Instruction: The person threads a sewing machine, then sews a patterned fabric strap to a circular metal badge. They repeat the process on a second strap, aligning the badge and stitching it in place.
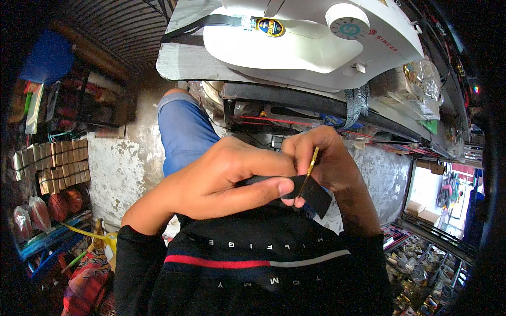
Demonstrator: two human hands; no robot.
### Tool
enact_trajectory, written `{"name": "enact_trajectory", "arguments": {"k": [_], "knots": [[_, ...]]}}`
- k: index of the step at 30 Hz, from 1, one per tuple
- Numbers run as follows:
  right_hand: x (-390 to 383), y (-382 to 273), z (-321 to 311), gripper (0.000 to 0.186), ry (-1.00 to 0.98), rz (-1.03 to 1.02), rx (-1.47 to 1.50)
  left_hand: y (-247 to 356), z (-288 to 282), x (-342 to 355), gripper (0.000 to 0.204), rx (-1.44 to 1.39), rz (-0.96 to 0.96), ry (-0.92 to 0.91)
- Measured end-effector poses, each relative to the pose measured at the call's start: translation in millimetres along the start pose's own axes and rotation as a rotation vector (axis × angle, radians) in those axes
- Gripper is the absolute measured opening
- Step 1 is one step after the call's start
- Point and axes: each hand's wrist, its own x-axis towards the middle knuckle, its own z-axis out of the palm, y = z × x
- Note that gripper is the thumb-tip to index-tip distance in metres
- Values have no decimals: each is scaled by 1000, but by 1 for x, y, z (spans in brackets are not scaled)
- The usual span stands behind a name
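Observation:
In front of my chest, a black strap [319,199] is held between both hands. My left hand [224,171] pinches it between thumb and fingers, and part of it runs back under that palm, out of sight. A thin gold-coloured piece [310,174], seen edge-on, stands across the strap; its face is hidden. My right hand [315,150] is closed around the gold piece and the strap from the far side, fingertips showing beneath. The strap's free end sticks out to the right of the gold piece.
A white sewing machine [316,71] stands on a grey table [182,60] ahead. On its base lies a round dark badge [270,27] with a black ribbon [211,21]. Bundled small boxes [58,163] and shelves fill the left; packed goods [427,268] lie at lower right.

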Motion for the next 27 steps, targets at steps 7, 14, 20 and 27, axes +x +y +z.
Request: {"name": "enact_trajectory", "arguments": {"k": [7, 14, 20, 27], "knots": [[-2, 3, -2, 21, -95, 87, 260, -3, 2, 5, 19, -130, -19, -18], [-1, 2, 2, 17, -68, 98, 292, -4, 2, 4, 19, -125, -22, -25], [-4, -12, 14, 14, 176, -11, -49, 1, -5, -1, 16, 273, 32, 107], [-3, -23, 30, 12, 400, -121, -501, 3, -7, -4, 17, 409, -9, 216]]}}
